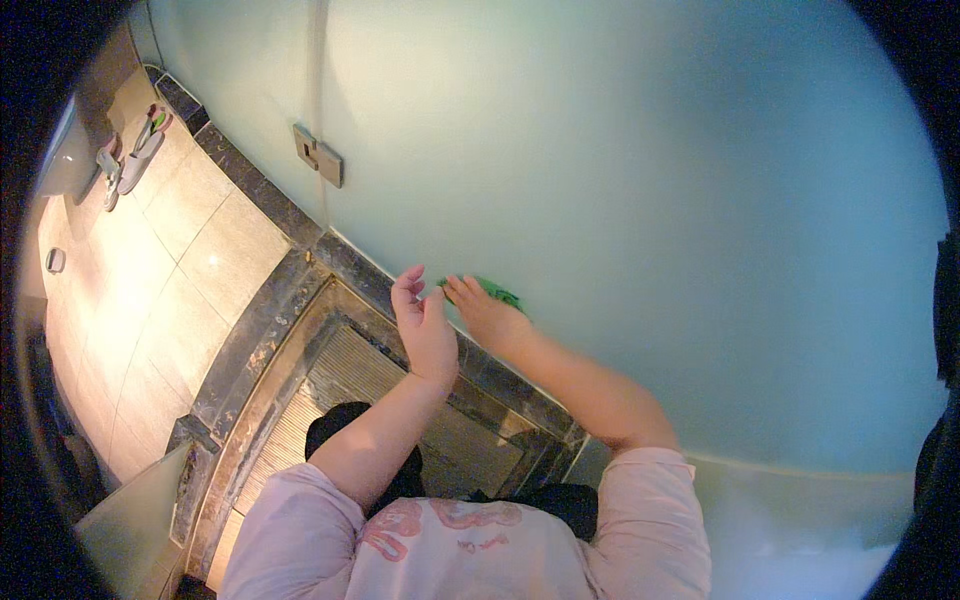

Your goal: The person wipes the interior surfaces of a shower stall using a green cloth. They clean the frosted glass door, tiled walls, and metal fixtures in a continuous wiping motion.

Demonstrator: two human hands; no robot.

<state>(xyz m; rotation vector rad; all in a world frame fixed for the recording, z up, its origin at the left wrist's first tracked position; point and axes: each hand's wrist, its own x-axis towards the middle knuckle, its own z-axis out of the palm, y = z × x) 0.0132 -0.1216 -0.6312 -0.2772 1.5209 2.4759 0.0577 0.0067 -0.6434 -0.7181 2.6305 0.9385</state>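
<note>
My right hand [484, 313] lies flat over a green cloth [501, 291] and presses it to a large frosted glass panel [637, 187]. Much of the cloth is hidden under the palm and fingers. My left hand [426, 326] is raised just left of it, with the fingers loosely bent and nothing in them. It is near the lower edge of the glass; whether it touches the panel I cannot tell. Below both hands runs a dark stone curb [487, 367] along the foot of the glass.
A metal hinge [319, 156] joins two glass panels on the left. Ribbed stone flooring [360, 367] lies below me, bordered by a dark stone threshold [247, 352]. Beyond are beige tiles [180, 262], slippers [141, 161] and a white toilet base [71, 161]. A glass edge [135, 499] stands lower left.
</note>
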